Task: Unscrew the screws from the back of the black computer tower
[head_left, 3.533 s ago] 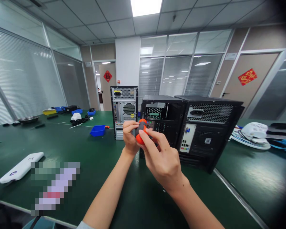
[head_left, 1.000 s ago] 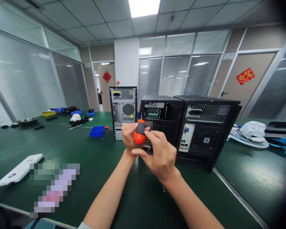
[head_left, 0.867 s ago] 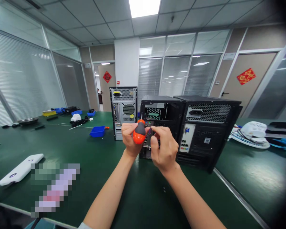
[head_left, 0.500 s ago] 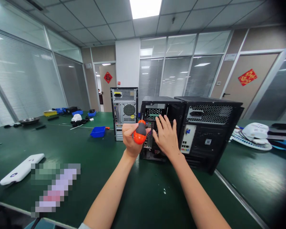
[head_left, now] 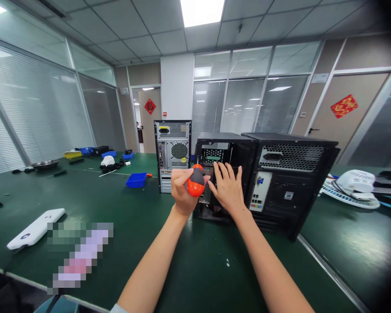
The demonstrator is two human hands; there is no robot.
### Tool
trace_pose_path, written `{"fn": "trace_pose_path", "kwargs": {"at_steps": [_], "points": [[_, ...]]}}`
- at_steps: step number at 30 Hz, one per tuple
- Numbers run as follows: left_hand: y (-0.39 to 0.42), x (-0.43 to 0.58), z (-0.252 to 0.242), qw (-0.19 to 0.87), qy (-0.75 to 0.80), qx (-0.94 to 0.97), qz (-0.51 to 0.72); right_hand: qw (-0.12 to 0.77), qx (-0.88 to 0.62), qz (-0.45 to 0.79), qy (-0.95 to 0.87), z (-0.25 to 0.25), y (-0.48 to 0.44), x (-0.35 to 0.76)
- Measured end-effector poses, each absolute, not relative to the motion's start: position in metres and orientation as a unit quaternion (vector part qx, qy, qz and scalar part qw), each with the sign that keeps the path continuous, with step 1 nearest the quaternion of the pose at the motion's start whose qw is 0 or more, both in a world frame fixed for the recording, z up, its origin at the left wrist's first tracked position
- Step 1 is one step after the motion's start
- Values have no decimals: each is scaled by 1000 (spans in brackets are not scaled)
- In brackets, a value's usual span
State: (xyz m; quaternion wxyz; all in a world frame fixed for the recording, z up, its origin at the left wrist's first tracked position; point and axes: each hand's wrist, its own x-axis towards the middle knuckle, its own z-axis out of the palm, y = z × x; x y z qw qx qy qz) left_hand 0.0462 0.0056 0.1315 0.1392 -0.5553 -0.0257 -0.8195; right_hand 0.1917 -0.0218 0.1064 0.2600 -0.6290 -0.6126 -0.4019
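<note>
My left hand (head_left: pixel 182 191) is closed round the orange and grey handle of a screwdriver (head_left: pixel 196 182). Its handle end faces me, and the hand hides its tip. The tool points at the back of a black computer case (head_left: pixel 226 141) whose upper bay lies open. My right hand (head_left: pixel 228 187) is spread with fingers apart against the rear of that same case; whether the palm presses on it I cannot tell. To the right, touching it, is a second black computer tower (head_left: pixel 289 182). A third tower with a silver back (head_left: pixel 174 152) stands to the left.
A blue tray (head_left: pixel 137 180) lies left of the towers on the green table (head_left: pixel 143 269). Nearer on the left is a white power bank-like device (head_left: pixel 35 228) beside a blurred-out object (head_left: pixel 84 256). On the right, a white appliance (head_left: pixel 356 184) rests on a white rack.
The whole view has shifted slightly, so everything sits a little further right. Both hands keep nearly the same pose, with the left still gripping the screwdriver.
</note>
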Motion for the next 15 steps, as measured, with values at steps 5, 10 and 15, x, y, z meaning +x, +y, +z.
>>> {"fn": "trace_pose_path", "kwargs": {"at_steps": [5,10,15], "points": [[3,46,134,142,-23,-565,-813,267,-627,-411,-605,104,-21,190],[1,44,136,150,-33,-573,-805,280,-621,-411,-606,104,-20,192],[0,39,138,150,-44,-578,-801,280,-625,-411,-601,104,-19,192]]}}
